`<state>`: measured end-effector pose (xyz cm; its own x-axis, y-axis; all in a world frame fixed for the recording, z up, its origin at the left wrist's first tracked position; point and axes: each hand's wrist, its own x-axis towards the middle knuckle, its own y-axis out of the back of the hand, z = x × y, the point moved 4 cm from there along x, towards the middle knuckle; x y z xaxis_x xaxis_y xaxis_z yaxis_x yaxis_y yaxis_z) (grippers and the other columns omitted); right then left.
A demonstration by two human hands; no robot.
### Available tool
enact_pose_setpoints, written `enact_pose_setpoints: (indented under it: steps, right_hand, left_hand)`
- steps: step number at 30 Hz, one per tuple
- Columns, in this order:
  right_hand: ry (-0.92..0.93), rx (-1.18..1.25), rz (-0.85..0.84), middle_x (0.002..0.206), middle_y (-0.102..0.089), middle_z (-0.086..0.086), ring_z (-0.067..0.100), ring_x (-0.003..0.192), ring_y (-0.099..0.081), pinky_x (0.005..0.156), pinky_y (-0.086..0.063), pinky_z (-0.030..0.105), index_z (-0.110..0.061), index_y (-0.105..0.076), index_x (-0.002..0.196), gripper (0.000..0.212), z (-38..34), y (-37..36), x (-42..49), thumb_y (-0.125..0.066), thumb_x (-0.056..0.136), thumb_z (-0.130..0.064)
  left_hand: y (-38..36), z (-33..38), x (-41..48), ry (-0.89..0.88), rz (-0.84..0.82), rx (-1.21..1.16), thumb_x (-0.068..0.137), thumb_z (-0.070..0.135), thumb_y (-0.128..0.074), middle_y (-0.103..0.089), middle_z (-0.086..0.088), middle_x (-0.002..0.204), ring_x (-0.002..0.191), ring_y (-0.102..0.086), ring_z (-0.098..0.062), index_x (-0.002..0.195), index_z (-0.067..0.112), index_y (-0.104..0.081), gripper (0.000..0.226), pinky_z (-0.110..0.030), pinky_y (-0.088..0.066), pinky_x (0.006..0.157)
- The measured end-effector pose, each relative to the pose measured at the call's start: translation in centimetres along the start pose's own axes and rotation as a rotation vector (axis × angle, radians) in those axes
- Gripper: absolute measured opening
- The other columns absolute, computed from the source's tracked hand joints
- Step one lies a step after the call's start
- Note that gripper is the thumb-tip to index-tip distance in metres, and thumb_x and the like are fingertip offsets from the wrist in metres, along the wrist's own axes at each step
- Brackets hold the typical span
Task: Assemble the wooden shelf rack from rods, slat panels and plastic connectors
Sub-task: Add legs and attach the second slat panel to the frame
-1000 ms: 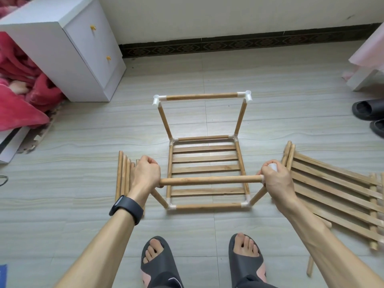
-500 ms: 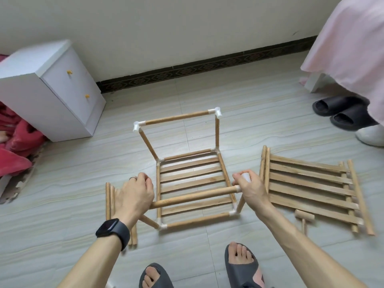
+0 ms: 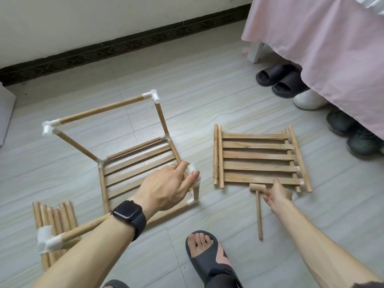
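**Left hand on the rack's corner, right hand at the mallet**

The half-built wooden shelf rack stands on the pale tiled floor in front of the person, with one slat panel seated as its bottom tier and light wooden rods rising to white joints at the back. The left hand, with a black smartwatch on its wrist, reaches across the frame. Its fingers are straight, and the forefinger and thumb lie against the white plastic corner connector on top of the short front upright. The right hand is low and relaxed, its fingers uncurled just beside the head of the small wooden mallet, which lies on the floor.

A second loose wooden slat panel lies flat beyond the mallet, with two rods along its left edge. A bundle of spare wooden rods lies to the left. A pink cloth hangs at the upper right above black slippers.
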<state>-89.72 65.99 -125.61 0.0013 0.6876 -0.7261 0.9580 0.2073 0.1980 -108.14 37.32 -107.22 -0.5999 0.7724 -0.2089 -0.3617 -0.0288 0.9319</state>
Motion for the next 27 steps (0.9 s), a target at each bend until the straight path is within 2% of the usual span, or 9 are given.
enact_pose_setpoints:
  steps: [3, 5, 8, 11, 13, 17, 21, 25, 27]
  right_hand:
    - [-0.059, -0.043, -0.045, 0.115, -0.065, 0.017, 0.016, 0.066, -0.061, 0.058, -0.049, 0.030, -0.004, -0.052, 0.130, 0.043, -0.3, -0.1, 2.4, -0.058, 0.102, -0.036]
    - [-0.114, -0.058, -0.112, 0.120, -0.062, 0.013, 0.015, 0.070, -0.059, 0.057, -0.049, 0.027, -0.007, -0.051, 0.134, 0.042, -0.5, -0.9, 3.3, -0.057, 0.103, -0.035]
    - [-0.166, -0.086, -0.118, 0.107, -0.063, 0.009, 0.012, 0.067, -0.056, 0.052, -0.046, 0.023, -0.011, -0.053, 0.127, 0.032, -0.9, -1.7, 3.9, -0.057, 0.103, -0.031]
    - [-0.199, -0.111, -0.102, 0.078, -0.056, 0.003, 0.010, 0.062, -0.049, 0.054, -0.040, 0.023, -0.015, -0.056, 0.105, 0.012, -1.3, -1.9, 4.0, -0.056, 0.104, -0.028]
    - [-0.194, -0.097, -0.105, 0.071, -0.049, 0.001, 0.009, 0.059, -0.046, 0.052, -0.039, 0.021, -0.017, -0.053, 0.092, 0.019, -1.3, -1.8, 4.2, -0.053, 0.106, -0.030]
    - [-0.121, 0.027, -0.103, 0.078, -0.059, 0.007, 0.011, 0.063, -0.056, 0.054, -0.042, 0.022, -0.016, -0.049, 0.116, 0.019, -1.7, -1.8, 3.6, -0.050, 0.107, -0.032]
    - [-0.048, 0.089, -0.123, 0.079, -0.062, 0.009, 0.012, 0.064, -0.061, 0.037, -0.043, 0.016, -0.017, -0.047, 0.120, 0.014, -3.3, -1.9, 2.3, -0.046, 0.108, -0.025]
    - [0.048, 0.129, -0.156, 0.077, -0.059, 0.005, 0.003, 0.047, -0.061, 0.032, -0.031, 0.013, -0.013, -0.054, 0.105, 0.005, -5.8, -1.8, 0.1, -0.049, 0.106, -0.014]
    - [0.028, 0.237, -0.235, 0.079, -0.057, 0.003, -0.001, 0.038, -0.058, 0.034, -0.028, 0.013, -0.017, -0.051, 0.090, 0.017, -6.8, -1.5, -2.0, -0.046, 0.106, -0.011]
  left_hand:
    - [-0.6, -0.7, 0.2, 0.017, 0.049, -0.059, 0.091, 0.080, -0.003, -0.066, 0.011, 0.112, 0.087, -0.062, -0.012, 0.139, 0.034, -0.039, 0.075, -0.037, -0.054, 0.074]
    - [-0.8, -0.9, 0.1, 0.022, 0.065, -0.062, 0.088, 0.083, 0.000, -0.067, 0.014, 0.110, 0.083, -0.061, -0.009, 0.138, 0.036, -0.037, 0.079, -0.034, -0.054, 0.070]
    - [-0.8, -1.0, 0.1, 0.028, 0.074, -0.059, 0.085, 0.085, 0.002, -0.067, 0.016, 0.106, 0.080, -0.059, -0.007, 0.135, 0.037, -0.040, 0.081, -0.031, -0.052, 0.067]
    - [-0.9, -1.1, 0.3, 0.055, 0.057, -0.072, 0.084, 0.087, 0.001, -0.066, 0.016, 0.108, 0.078, -0.056, -0.007, 0.135, 0.037, -0.041, 0.084, -0.030, -0.045, 0.064]
    - [-1.0, -1.2, 0.4, 0.061, 0.041, -0.065, 0.085, 0.086, -0.001, -0.067, 0.015, 0.107, 0.075, -0.055, -0.007, 0.133, 0.035, -0.042, 0.081, -0.030, -0.043, 0.062]
    - [-1.0, -0.9, 0.3, 0.055, 0.079, -0.044, 0.089, 0.083, -0.003, -0.067, 0.017, 0.099, 0.073, -0.053, -0.006, 0.131, 0.034, -0.045, 0.078, -0.029, -0.042, 0.059]
    - [-0.6, -0.4, -0.2, 0.044, 0.150, 0.003, 0.092, 0.079, -0.004, -0.069, 0.014, 0.089, 0.069, -0.057, -0.006, 0.136, 0.037, -0.042, 0.072, -0.023, -0.039, 0.052]
    - [-0.4, 0.4, -0.7, 0.107, 0.088, -0.034, 0.087, 0.079, -0.005, -0.057, 0.011, 0.067, 0.057, -0.050, 0.001, 0.140, 0.035, -0.040, 0.077, -0.018, -0.031, 0.048]
    - [-0.6, 1.1, -1.1, 0.154, 0.035, -0.111, 0.085, 0.081, -0.008, -0.054, 0.014, 0.067, 0.058, -0.051, 0.002, 0.143, 0.036, -0.038, 0.079, -0.016, -0.033, 0.049]
